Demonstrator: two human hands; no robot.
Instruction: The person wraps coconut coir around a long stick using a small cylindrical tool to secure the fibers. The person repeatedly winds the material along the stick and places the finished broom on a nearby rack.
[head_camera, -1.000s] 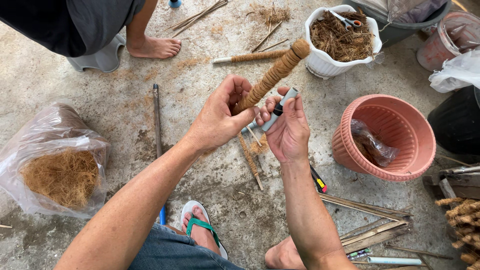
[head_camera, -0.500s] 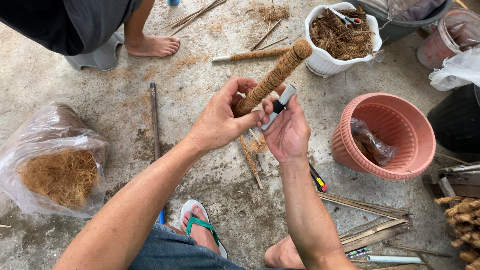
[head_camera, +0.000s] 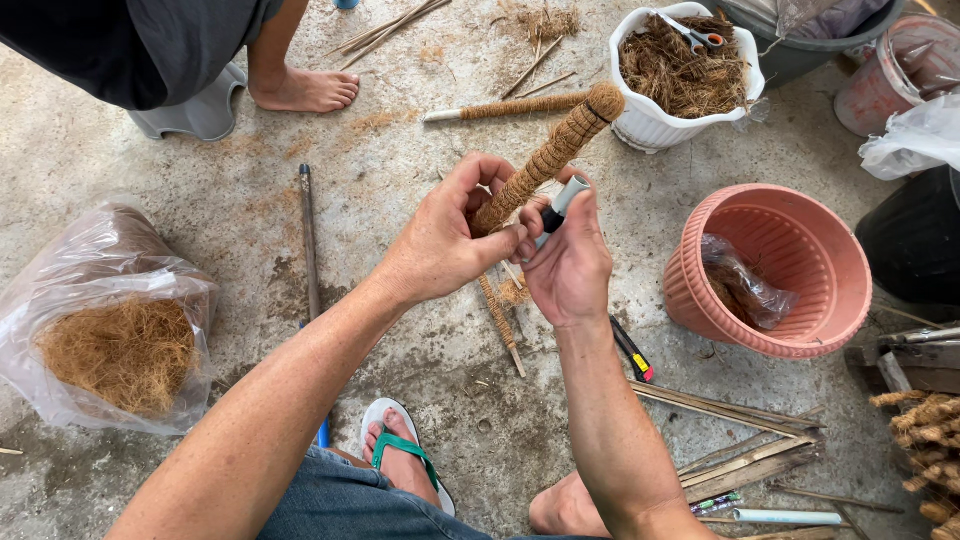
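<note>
Your left hand grips the coir-wrapped stick; your right hand holds a lighter just beside the stick, left of the pink pot.

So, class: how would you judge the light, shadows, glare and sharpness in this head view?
Head view: soft, even daylight; faint shadows under the left hand and right hand; mild glare on the plastic bag; the fibre-wrapped stick is sharp; edges bow slightly.

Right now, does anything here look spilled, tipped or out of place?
Yes. The pink pot lies tipped on its side with a plastic bag inside, and loose fibre bits and sticks litter the concrete floor. Scissors sit on the fibre in the white pot.
</note>
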